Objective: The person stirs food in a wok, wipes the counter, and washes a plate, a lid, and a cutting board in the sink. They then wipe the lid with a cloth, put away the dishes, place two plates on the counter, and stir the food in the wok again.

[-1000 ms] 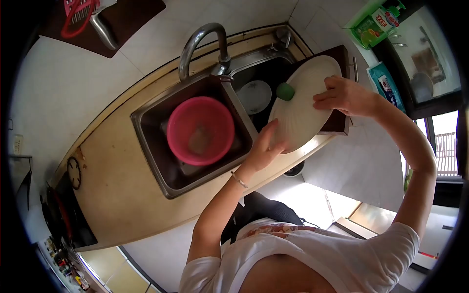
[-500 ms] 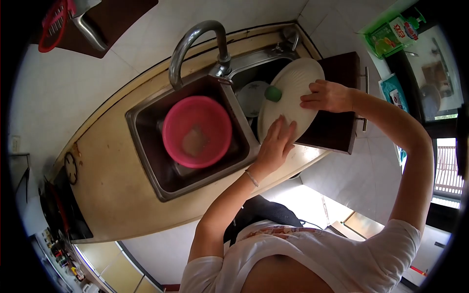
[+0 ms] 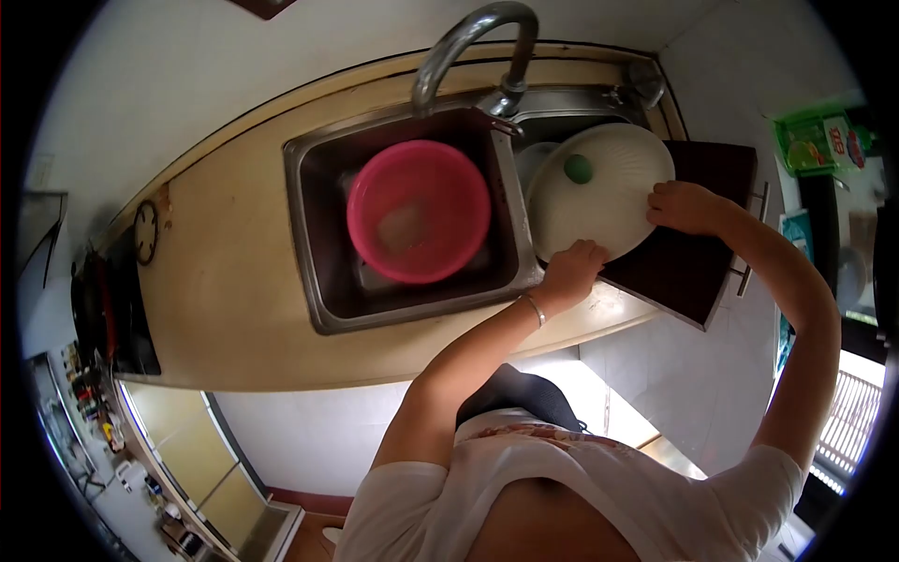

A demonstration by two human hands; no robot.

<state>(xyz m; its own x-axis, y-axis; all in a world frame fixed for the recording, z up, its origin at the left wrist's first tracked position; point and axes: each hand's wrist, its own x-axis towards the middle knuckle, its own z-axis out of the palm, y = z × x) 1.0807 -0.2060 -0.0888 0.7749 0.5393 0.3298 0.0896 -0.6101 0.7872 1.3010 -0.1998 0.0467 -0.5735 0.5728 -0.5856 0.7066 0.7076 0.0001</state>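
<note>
A large cream oval lid (image 3: pixel 599 215) with fine ribs and a green knob (image 3: pixel 578 169) lies over the right sink basin (image 3: pixel 581 103), covering most of it. My left hand (image 3: pixel 573 278) is closed on the lid's near rim. My right hand (image 3: pixel 688 208) has its fingers curled over the rim on the right side. Past the lid's left edge, part of a pale dish (image 3: pixel 532 161) shows inside the basin; the rest is hidden.
A pink basin (image 3: pixel 421 267) with a little cloudy water stands in the left sink bowl (image 3: pixel 323 272). The curved faucet (image 3: pixel 468 33) rises behind. A dark board (image 3: pixel 716 178) with metal handles lies right of the sink. A green soap bottle (image 3: pixel 819 140) is farther right.
My left hand has gone from resting on the lid's face to holding its near rim. The lid has turned to lie flatter over the right basin, and the whole view has shifted.
</note>
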